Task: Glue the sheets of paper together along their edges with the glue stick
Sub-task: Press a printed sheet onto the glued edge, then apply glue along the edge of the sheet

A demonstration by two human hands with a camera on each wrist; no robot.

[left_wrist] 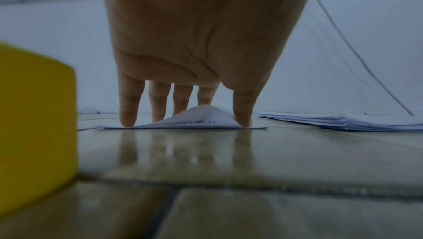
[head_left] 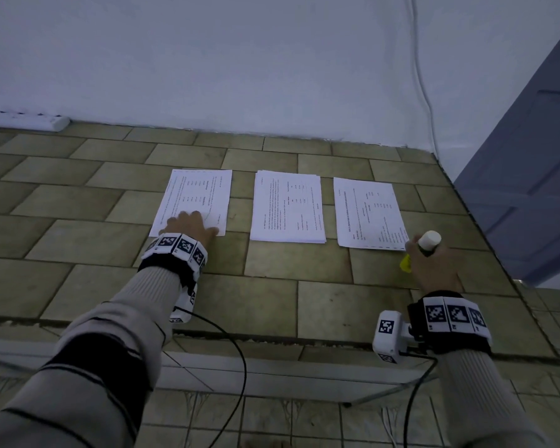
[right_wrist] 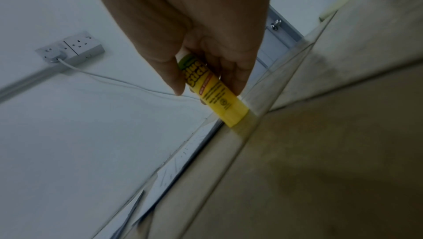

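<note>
Three lots of printed white paper lie in a row on the tiled tabletop [head_left: 272, 295]: a left sheet [head_left: 198, 195], a middle stack [head_left: 288, 206] and a right sheet [head_left: 367, 215]. My left hand [head_left: 191, 219] presses straight fingertips [left_wrist: 128, 121] on the left sheet's near edge, where the paper [left_wrist: 201, 116] bulges up between fingers and thumb. My right hand [head_left: 424, 253] grips the yellow glue stick [right_wrist: 213, 89] at the right sheet's near right corner. Its white end [head_left: 430, 239] points up and its lower end [right_wrist: 235, 119] touches the tiles beside the paper edge.
A blurred yellow cylinder [left_wrist: 34, 116] stands close by my left wrist. A white power strip [head_left: 46, 122] lies at the far left against the wall, and a cable [head_left: 424, 92] hangs down it. A grey door [head_left: 530, 156] flanks the table's right edge.
</note>
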